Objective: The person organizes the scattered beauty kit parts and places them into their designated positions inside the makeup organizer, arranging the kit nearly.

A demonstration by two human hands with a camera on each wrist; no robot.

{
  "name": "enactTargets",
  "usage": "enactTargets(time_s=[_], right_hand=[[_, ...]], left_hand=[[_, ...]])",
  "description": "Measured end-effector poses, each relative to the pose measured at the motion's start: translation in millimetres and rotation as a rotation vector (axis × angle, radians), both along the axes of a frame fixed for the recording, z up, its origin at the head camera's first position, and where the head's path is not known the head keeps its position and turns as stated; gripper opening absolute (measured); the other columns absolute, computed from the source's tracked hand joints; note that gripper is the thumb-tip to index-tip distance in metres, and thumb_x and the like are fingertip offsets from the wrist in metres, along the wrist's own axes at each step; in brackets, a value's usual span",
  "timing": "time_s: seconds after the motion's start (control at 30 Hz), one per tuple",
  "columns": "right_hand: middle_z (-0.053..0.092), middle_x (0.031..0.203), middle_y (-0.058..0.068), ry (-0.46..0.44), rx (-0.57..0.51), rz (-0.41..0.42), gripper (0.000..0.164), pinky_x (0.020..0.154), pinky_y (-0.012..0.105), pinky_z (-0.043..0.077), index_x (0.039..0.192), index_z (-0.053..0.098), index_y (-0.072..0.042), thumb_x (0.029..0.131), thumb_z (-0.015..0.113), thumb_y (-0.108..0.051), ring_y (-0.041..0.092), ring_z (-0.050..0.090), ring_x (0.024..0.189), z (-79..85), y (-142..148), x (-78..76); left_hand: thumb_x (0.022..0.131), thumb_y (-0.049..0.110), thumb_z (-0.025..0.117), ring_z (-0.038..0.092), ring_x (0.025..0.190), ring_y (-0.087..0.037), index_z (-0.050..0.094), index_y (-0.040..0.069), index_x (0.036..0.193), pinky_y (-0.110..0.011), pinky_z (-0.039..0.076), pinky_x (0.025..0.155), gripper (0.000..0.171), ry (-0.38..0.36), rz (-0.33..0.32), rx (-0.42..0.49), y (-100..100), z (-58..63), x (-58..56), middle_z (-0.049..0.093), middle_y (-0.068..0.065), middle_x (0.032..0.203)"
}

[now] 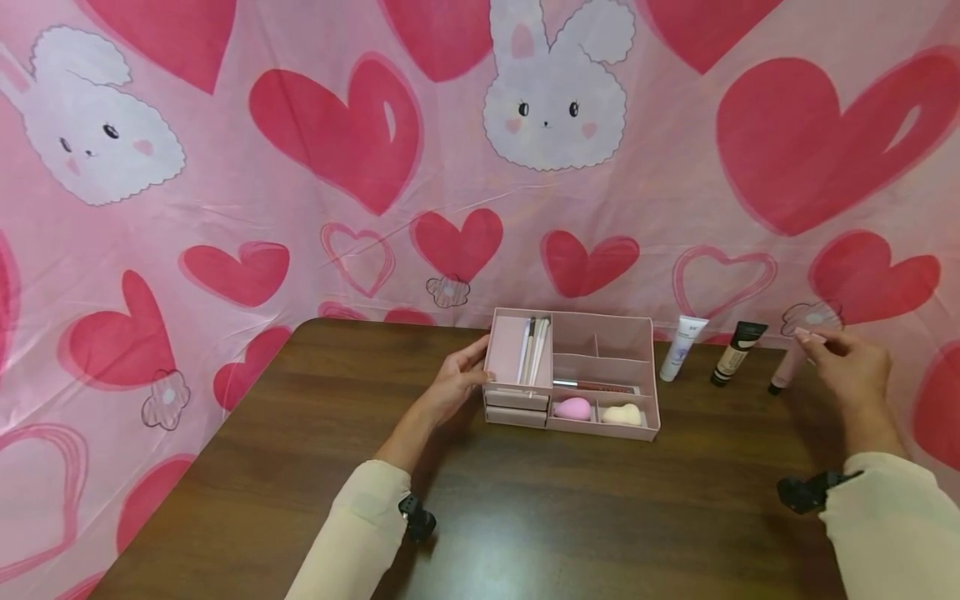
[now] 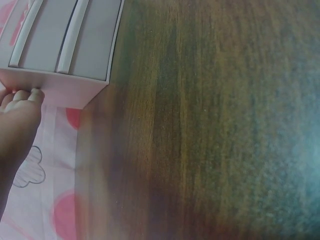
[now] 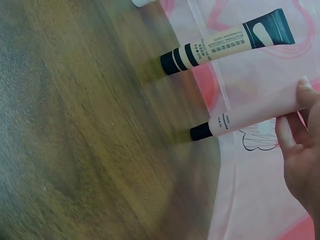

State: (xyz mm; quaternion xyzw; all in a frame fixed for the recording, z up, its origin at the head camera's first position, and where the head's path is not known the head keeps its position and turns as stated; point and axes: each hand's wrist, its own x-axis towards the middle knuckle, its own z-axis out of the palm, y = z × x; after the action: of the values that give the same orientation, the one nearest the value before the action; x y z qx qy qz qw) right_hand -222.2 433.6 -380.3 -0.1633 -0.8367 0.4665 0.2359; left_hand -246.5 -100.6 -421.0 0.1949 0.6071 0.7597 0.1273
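Observation:
My left hand (image 1: 456, 382) touches the left side of a pink desktop organizer (image 1: 603, 431), fingertips against its side wall in the left wrist view. My right hand (image 1: 855, 367) pinches the flat top end of a pink cosmetic tube (image 3: 250, 112) between thumb and fingers. That tube has a black cap, pointing down at the table. Beside it, a beige-and-black foundation tube (image 1: 738, 354) stands on its cap, and further left stands a white tube (image 1: 682, 350).
Several makeup brushes (image 1: 534, 350) lie in the organizer's left top tray, above two drawers (image 1: 516, 408). Its front compartments hold a pink sponge (image 1: 573, 408) and a cream sponge (image 1: 622, 414); a slim dark tube (image 1: 600, 387) lies behind them. A heart-patterned cloth (image 1: 337, 192) hangs behind the wooden table (image 1: 300, 467).

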Motion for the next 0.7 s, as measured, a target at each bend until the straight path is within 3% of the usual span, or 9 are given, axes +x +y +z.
enactTargets(time_s=[0.13,0.3,0.5,0.7], right_hand=[[0.057,0.058,-0.040,-0.011,-0.209,-0.048,0.034,0.057,0.000,0.037,0.070,0.066,-0.053,0.092,0.073,-0.028,-0.018,0.048,0.062,-0.8,-2.6,-1.3],[0.061,0.056,-0.034,0.057,-0.354,-0.107,0.031,0.059,-0.001,0.040,0.068,0.072,-0.044,0.088,0.077,-0.020,-0.017,0.054,0.059,-1.0,-6.3,-3.4],[0.064,0.057,-0.030,0.093,-0.411,-0.105,0.029,0.057,0.000,0.043,0.071,0.076,-0.039,0.088,0.076,-0.015,-0.015,0.057,0.055,1.8,-7.5,-2.6],[0.065,0.059,-0.031,0.124,-0.368,-0.056,0.030,0.059,-0.001,0.044,0.075,0.079,-0.038,0.089,0.074,-0.012,-0.017,0.058,0.057,5.2,-9.5,-0.9]], left_hand=[[0.087,-0.014,0.045,0.017,0.155,-0.038,0.015,-0.008,0.159,-0.014,0.043,0.104,0.079,-0.002,-0.002,0.003,0.3,0.2,0.3,0.013,-0.025,0.169],[0.086,-0.014,0.045,0.016,0.156,-0.039,0.014,-0.008,0.159,-0.015,0.042,0.105,0.079,-0.001,-0.003,0.003,-0.3,-0.5,-0.5,0.013,-0.025,0.170],[0.086,-0.014,0.045,0.015,0.157,-0.040,0.013,-0.008,0.159,-0.016,0.041,0.109,0.080,-0.004,-0.006,0.005,-0.9,-0.9,-0.1,0.012,-0.025,0.170],[0.088,-0.014,0.044,0.014,0.157,-0.041,0.013,-0.008,0.159,-0.041,0.025,0.123,0.078,-0.008,-0.011,0.000,-1.3,-0.8,-1.0,0.011,-0.025,0.170]])
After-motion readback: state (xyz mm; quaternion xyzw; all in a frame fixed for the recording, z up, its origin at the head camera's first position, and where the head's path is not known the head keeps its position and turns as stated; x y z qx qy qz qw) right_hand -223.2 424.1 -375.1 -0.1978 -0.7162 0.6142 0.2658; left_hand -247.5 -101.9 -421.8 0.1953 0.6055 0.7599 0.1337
